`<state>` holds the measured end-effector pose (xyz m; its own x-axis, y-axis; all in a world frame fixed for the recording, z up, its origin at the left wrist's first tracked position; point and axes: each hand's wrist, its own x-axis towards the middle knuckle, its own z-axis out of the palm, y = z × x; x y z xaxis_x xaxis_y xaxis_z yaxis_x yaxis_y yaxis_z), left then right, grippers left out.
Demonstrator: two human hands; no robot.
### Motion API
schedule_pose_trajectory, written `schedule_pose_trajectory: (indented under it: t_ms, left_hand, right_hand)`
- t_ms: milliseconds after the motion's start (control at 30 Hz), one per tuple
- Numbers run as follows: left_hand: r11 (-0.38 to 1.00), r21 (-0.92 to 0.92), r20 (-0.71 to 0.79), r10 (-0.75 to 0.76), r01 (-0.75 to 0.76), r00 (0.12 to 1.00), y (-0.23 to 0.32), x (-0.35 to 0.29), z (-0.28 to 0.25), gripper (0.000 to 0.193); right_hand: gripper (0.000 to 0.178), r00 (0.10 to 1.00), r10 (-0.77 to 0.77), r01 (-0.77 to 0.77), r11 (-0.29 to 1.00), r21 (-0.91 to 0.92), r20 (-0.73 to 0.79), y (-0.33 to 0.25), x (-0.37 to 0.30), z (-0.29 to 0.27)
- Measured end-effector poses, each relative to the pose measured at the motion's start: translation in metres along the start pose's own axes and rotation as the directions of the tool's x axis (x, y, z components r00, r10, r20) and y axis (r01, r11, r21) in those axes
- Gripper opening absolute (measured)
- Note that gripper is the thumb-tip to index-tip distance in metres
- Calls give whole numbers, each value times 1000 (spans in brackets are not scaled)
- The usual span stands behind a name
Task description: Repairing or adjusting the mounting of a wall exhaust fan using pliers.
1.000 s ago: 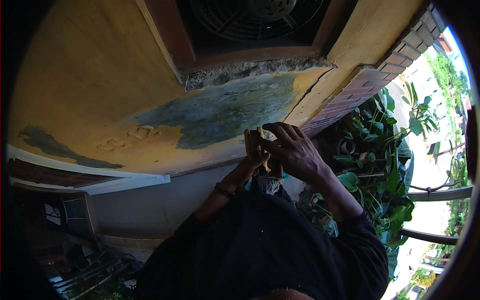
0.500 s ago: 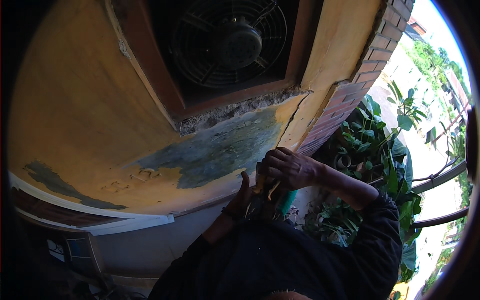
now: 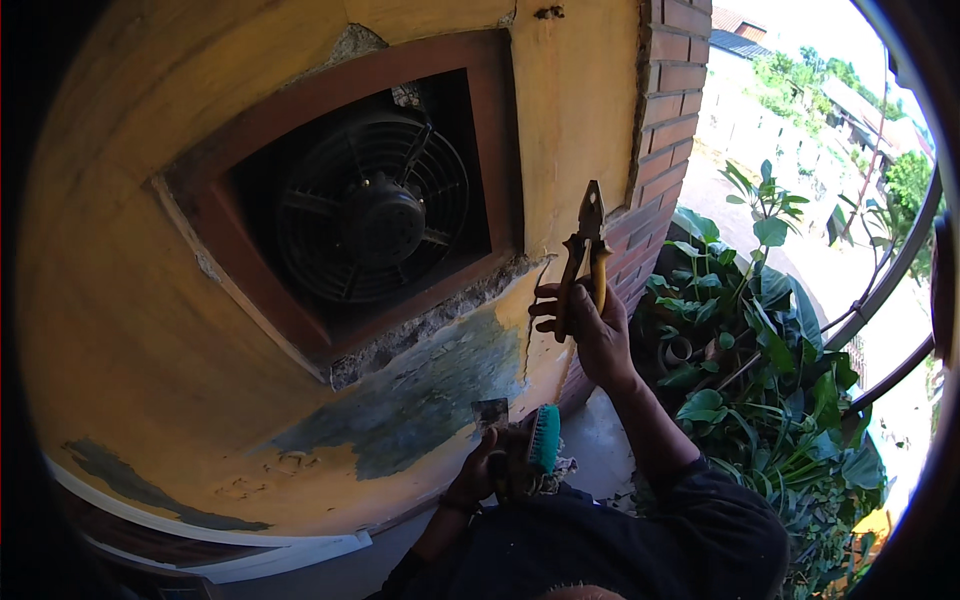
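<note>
My right hand (image 3: 603, 335) is raised in front of the wall, closed round the handles of a pair of pliers (image 3: 592, 222). The pliers have black and yellow grips, and their jaws point up. Lower down, close to my chest, my left hand (image 3: 472, 478) is closed round the dark handle of a scraper (image 3: 491, 414) with a flat, worn metal blade. Just right of it is a brush (image 3: 544, 440) with green bristles; whether my left hand holds it too, I cannot tell. Below the brush is a crumpled, pale, rag-like bit (image 3: 553, 474).
A dark fan (image 3: 380, 220) sits in a brown frame (image 3: 235, 215) set in the yellow wall (image 3: 110, 330). Bare grey plaster (image 3: 410, 395) shows beneath, beside a crack. A brick edge (image 3: 668, 120), leafy plants (image 3: 740, 390) and a curved metal bar (image 3: 890, 270) stand on the right.
My right hand has risen from beside my left hand, now showing the pliers. The scraper and brush show more fully. The view has shifted, bringing the whole fan frame into sight.
</note>
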<state>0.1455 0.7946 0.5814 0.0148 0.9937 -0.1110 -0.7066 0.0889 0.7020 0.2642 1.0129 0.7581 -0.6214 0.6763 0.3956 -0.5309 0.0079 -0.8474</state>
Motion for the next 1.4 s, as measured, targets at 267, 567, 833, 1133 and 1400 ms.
schedule_pose_trajectory:
  t_ms: [267,567,833,1133,1400]
  left_hand:
    - [906,411,-169,182,-99,969,16,15,-2,56]
    - [604,725,68,414,-330,908,105,8,96,49]
    - [846,399,28,373,-353,927,89,13,108,59]
    - [892,364,-56,308,-268,950,66,12,92,58]
    - [892,398,-178,304,-215,936,49,-7,63,48]
  right_hand:
    - [44,987,-32,-9,967,253,158,-32,31,-10]
    - [56,952,-96,-3,948,319,292,-55,75,-27]
    - [49,894,-115,-119,871,476,434,-76,140,-24]
    - [46,687,-263,-350,697,626,678,-74,178,15]
    - [32,902,-34,-85,963,255,430,-158,166,21]
